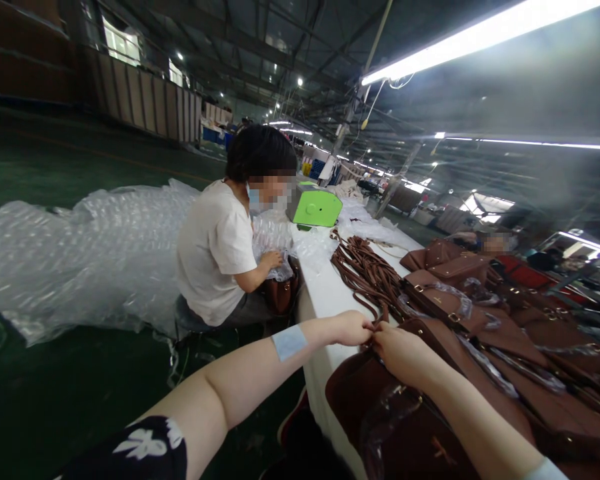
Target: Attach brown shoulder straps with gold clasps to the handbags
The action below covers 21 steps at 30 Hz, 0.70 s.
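Observation:
My left hand (353, 328) and my right hand (400, 350) meet at the table's edge with fingertips pinched together. Between them is a thin brown strap (384, 312), mostly hidden by the fingers. Directly below my hands a brown handbag (380, 407) lies near me, with clear plastic wrap around its handle and gold-coloured metal fittings. Just beyond my hands, a heap of long brown straps (363, 260) lies loose on the white table (333, 300).
Many brown handbags (480, 300) are piled along the right. A green machine (317, 205) stands farther up the table. On the left a seated co-worker (217, 257) handles bubble wrap over a brown bag (280, 293). A large bubble wrap heap (90, 253) covers the floor behind.

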Each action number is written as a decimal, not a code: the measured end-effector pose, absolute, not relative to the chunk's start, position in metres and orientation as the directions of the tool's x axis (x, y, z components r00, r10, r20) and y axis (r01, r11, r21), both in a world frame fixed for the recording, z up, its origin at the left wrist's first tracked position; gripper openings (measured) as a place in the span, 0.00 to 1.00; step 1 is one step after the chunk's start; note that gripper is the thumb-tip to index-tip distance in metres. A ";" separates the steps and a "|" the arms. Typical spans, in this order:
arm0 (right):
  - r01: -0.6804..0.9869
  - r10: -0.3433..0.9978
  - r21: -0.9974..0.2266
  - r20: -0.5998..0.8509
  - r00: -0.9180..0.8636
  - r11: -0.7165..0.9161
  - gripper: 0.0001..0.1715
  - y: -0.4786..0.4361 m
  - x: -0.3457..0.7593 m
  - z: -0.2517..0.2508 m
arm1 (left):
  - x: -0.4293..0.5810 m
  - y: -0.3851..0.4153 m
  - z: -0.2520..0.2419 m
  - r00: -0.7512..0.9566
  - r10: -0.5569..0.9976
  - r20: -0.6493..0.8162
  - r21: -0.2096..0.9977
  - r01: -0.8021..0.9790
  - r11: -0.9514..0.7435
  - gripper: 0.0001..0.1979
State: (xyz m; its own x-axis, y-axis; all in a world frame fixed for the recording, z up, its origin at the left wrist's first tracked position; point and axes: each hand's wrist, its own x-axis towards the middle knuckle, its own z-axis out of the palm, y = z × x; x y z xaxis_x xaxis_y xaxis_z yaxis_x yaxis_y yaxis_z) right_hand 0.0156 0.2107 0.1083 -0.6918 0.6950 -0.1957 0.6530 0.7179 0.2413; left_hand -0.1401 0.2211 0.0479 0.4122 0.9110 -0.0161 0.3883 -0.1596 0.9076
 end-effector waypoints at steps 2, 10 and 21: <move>0.688 0.724 0.227 -0.167 -0.670 0.689 0.16 0.208 0.016 0.107 | -0.142 0.209 0.049 0.411 0.908 0.079 0.814 0.500 -0.297 0.04; 0.828 0.843 0.164 -0.056 -0.534 0.536 0.12 0.194 0.025 0.122 | -0.148 0.194 0.053 0.505 0.823 0.261 0.390 0.724 -0.569 0.12; 0.583 0.881 -0.799 -0.165 -0.443 0.144 0.22 0.183 0.061 0.128 | -0.136 0.187 0.052 0.499 0.840 0.213 0.910 -0.415 0.016 0.27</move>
